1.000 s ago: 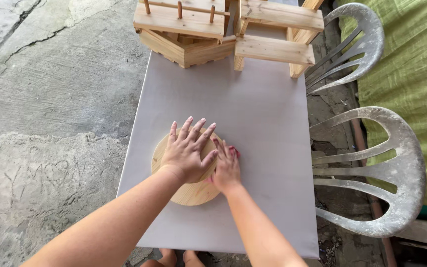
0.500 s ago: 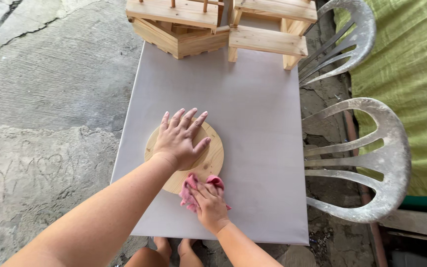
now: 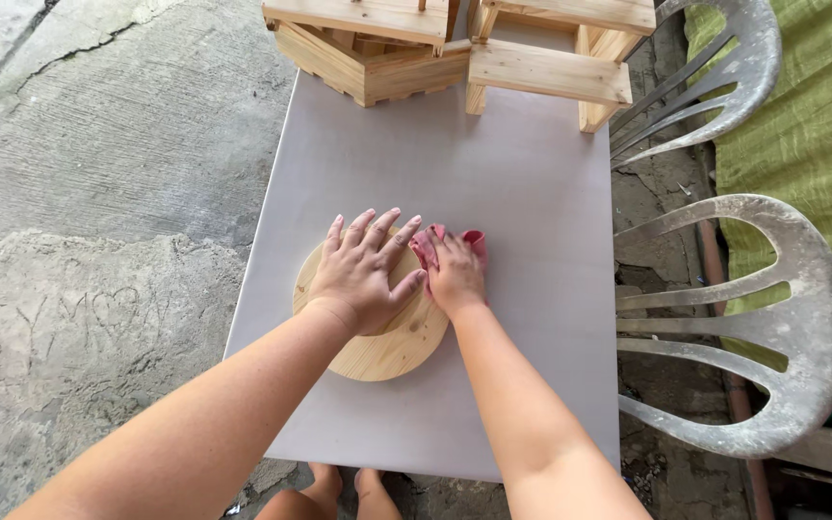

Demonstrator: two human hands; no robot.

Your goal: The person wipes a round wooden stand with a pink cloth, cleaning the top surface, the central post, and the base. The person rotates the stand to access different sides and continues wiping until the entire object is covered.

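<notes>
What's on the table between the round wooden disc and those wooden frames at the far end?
Nothing: the head view shows bare grey table between the disc and the frames.

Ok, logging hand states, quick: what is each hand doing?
Left hand: open, flat on the round wooden disc.
Right hand: closed on the pink cloth.

You are working in soft, even daylight with no single strong source; the frame is bright throughout and nothing is blown out. The grey table top (image 3: 522, 193) takes the light flatly, without glare. Your left hand (image 3: 363, 274) and right hand (image 3: 455, 274) throw only faint, short shadows onto the round wooden disc (image 3: 387, 347) and the surface beside them. Focus is sharp from the concrete floor (image 3: 98, 193) to the plastic chairs (image 3: 772, 318), with no motion blur. Straight edges bow slightly toward the corners, as a wide lens does
</notes>
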